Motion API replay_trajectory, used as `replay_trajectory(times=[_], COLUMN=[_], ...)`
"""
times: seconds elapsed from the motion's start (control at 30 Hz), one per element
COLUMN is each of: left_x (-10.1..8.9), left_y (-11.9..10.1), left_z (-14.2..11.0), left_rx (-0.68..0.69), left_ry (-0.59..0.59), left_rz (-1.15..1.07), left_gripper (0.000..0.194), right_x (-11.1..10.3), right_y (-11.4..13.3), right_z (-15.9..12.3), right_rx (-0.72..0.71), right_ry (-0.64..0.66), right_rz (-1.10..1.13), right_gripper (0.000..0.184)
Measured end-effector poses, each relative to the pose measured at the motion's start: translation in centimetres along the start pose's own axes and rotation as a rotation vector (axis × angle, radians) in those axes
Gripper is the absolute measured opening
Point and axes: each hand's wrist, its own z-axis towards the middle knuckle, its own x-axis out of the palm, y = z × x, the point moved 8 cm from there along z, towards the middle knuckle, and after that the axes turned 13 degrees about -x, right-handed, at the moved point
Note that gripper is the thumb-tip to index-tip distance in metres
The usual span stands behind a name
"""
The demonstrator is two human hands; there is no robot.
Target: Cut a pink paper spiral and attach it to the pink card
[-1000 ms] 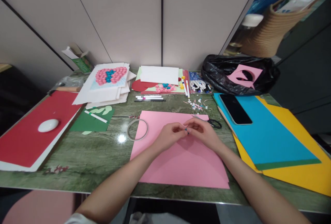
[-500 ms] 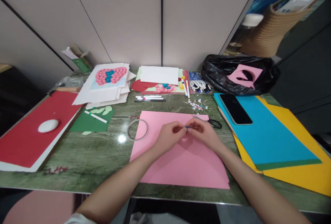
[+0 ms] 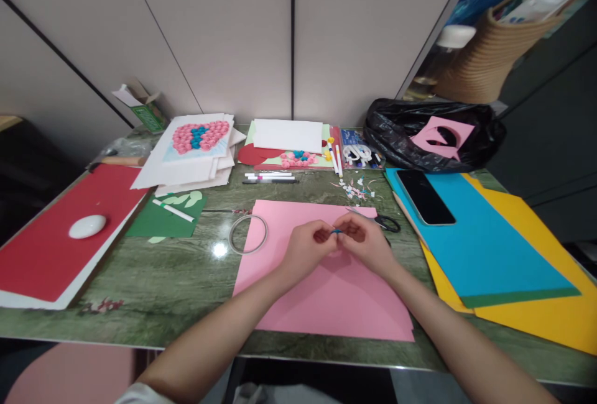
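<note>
Between the fingertips of both hands is a small blue paper piece (image 3: 336, 231), mostly hidden by the fingers. My left hand (image 3: 310, 243) pinches it from the left and my right hand (image 3: 364, 237) from the right. They hover over the pink paper sheets (image 3: 321, 304) on the green table. Partly behind my right hand lie black-handled scissors (image 3: 388, 224). A roll of tape (image 3: 232, 241) overlaps the pink paper's left edge. Farther back sits a picture (image 3: 200, 138) covered with pink and blue paper curls.
On the right, a phone (image 3: 425, 196) rests on blue paper (image 3: 494, 248) over yellow sheets (image 3: 545, 323). Paper scraps (image 3: 357, 190) and several markers (image 3: 270, 176) lie behind the pink paper. A black plastic bag (image 3: 392, 137) stands at back right. Red paper (image 3: 51, 267) carries a white oval object (image 3: 87, 227).
The fingers have shifted slightly around the blue paper piece, and a little more of it shows. Everything else stays where it was.
</note>
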Motion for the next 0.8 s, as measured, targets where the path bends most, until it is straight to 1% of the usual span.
replay_trajectory(times=[0.23, 0.67, 0.73, 0.8], left_x=[-0.04, -0.07, 0.09, 0.31], left_y=[-0.16, -0.12, -0.02, 0.08], left_z=[-0.06, -0.05, 0.07, 0.26], left_rx=[0.019, 0.018, 0.014, 0.005], left_ry=[-0.003, -0.015, 0.01, 0.047], left_rz=[-0.009, 0.021, 0.023, 0.049], left_gripper=[0.013, 0.013, 0.014, 0.014], right_x=[0.02, 0.2, 0.22, 0.38], right_y=[0.67, 0.51, 0.12, 0.0], right_z=[0.04, 0.01, 0.03, 0.02], right_rx=[-0.021, -0.037, -0.025, -0.002], right_ry=[-0.01, 0.007, 0.03, 0.087], right_rz=[-0.006, -0.007, -0.033, -0.104], right_gripper=[0.015, 0.018, 0.021, 0.024])
